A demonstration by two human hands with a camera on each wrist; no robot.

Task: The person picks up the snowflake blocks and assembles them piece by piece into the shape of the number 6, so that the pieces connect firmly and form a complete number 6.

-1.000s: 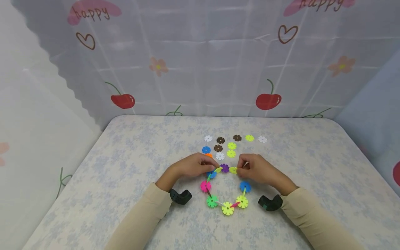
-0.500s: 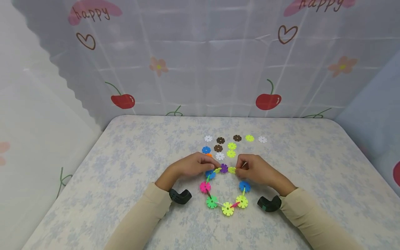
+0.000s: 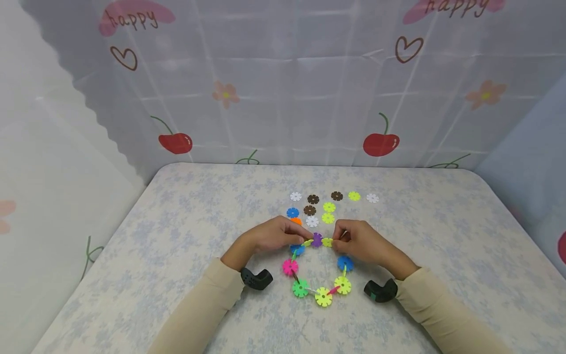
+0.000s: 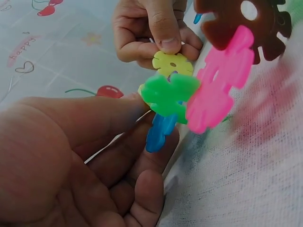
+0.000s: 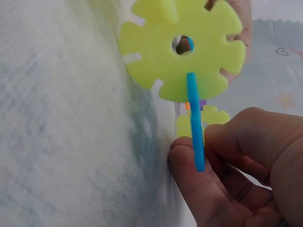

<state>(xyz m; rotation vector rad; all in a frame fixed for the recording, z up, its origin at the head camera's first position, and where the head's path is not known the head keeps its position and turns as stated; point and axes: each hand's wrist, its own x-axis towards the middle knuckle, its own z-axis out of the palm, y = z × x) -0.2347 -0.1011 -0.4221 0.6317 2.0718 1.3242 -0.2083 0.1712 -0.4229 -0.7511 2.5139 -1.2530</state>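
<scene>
Notched plastic interlocking discs are slotted together in a ring-shaped chain on the table. My left hand (image 3: 275, 233) pinches the chain's far left part, at a yellow disc (image 3: 308, 243) beside the purple disc (image 3: 317, 240). On the purple disc's other side, my right hand (image 3: 360, 241) pinches another yellow disc (image 3: 327, 242) between thumb and finger. A blue disc (image 3: 345, 263) lies below the right hand; whether it joins the pinched one is unclear. A pink disc (image 4: 220, 80) and a green disc (image 4: 170, 94) show close up in the left wrist view, a large yellow disc (image 5: 151, 61) in the right.
Several loose discs lie beyond the hands, among them a brown disc (image 3: 337, 196), a white disc (image 3: 312, 221) and an orange disc (image 3: 296, 221) partly behind the left hand. The patterned tabletop (image 3: 212, 196) ends at a hanging curtain (image 3: 283, 98).
Both hands keep their pinch. My right hand has shifted slightly left with its yellow disc and the purple disc; the ring's blue disc at right has edged left too.
</scene>
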